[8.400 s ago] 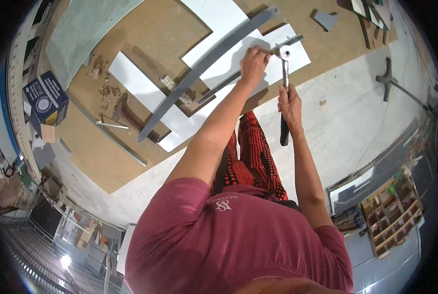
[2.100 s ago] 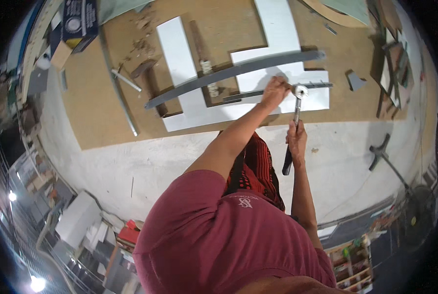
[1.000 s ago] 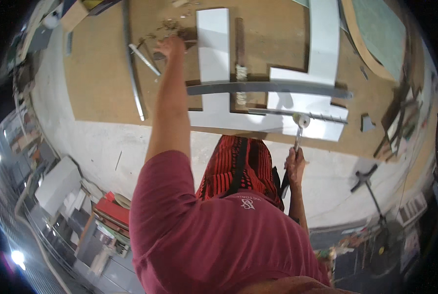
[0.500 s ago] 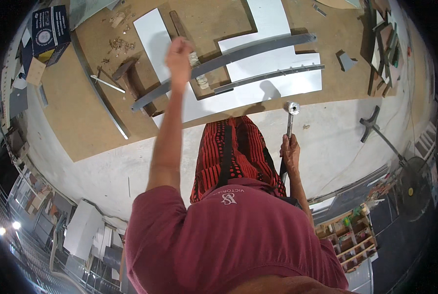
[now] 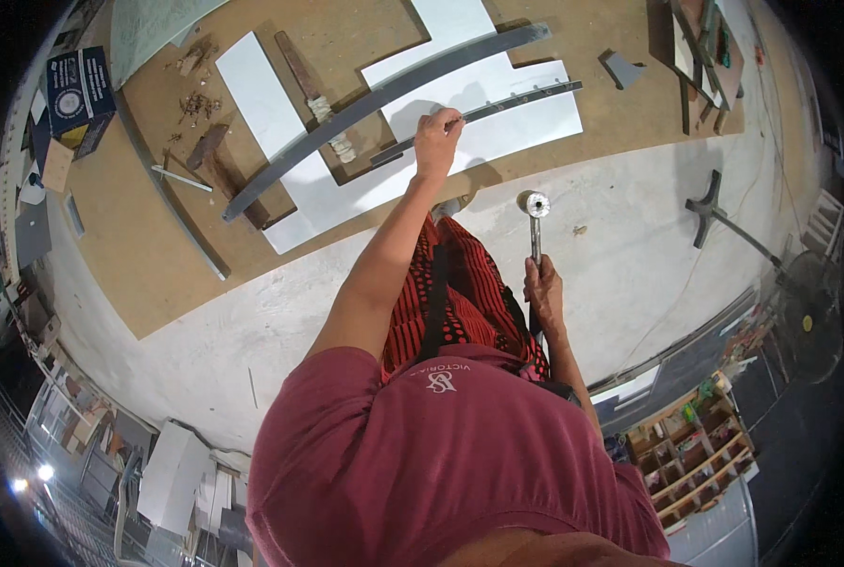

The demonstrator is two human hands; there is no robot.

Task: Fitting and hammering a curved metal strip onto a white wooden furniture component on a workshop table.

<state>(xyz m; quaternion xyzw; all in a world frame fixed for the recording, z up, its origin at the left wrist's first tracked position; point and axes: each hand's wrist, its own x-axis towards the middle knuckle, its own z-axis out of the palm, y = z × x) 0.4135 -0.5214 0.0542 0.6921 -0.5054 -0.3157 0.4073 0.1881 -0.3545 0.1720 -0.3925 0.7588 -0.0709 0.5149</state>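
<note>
The left forearm is stretched forward and the left hand [image 5: 435, 142] is bent over the dark strip [image 5: 518, 105], which is laid along the white panel [image 5: 356, 203] on the brown board [image 5: 186, 293]; whether anything is pinched in that grip cannot be told. The right forearm is held forward, lower and to the side, its hand [image 5: 545, 283] clamped around the hammer [image 5: 535, 236], whose head is pointed away from the body.

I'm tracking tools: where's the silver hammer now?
The silver hammer is right of centre in the head view, in the right hand, lower in frame than the white sheet.
</note>
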